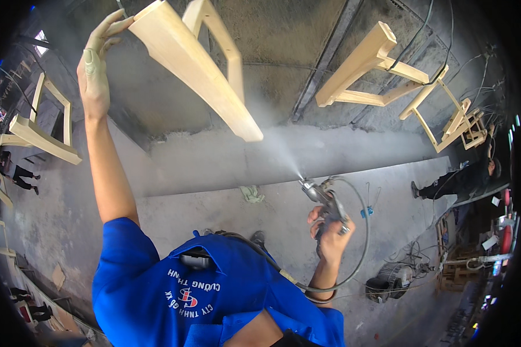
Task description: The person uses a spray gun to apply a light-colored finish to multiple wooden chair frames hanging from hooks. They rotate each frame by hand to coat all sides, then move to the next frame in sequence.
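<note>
A metal spray gun (325, 199) is gripped in my right hand (331, 236), its hose (364, 248) looping down past my forearm. From its nozzle a white mist fans up toward the lower end of a pale wooden frame (197, 66), hung in front of me at the upper left. My left hand (96, 72) is raised beside the frame's upper end. Its fingers are stretched out, with the fingertips at the wood's edge; whether they press on it I cannot tell. Pale residue coats that hand.
More wooden frames hang at the right (353, 69) and left (46, 136). A dusty metal wall (283, 46) stands behind them. On the floor lie a crumpled cloth (251, 194) and a dark motor-like machine (391, 281). A person in dark clothes (457, 180) is at the far right.
</note>
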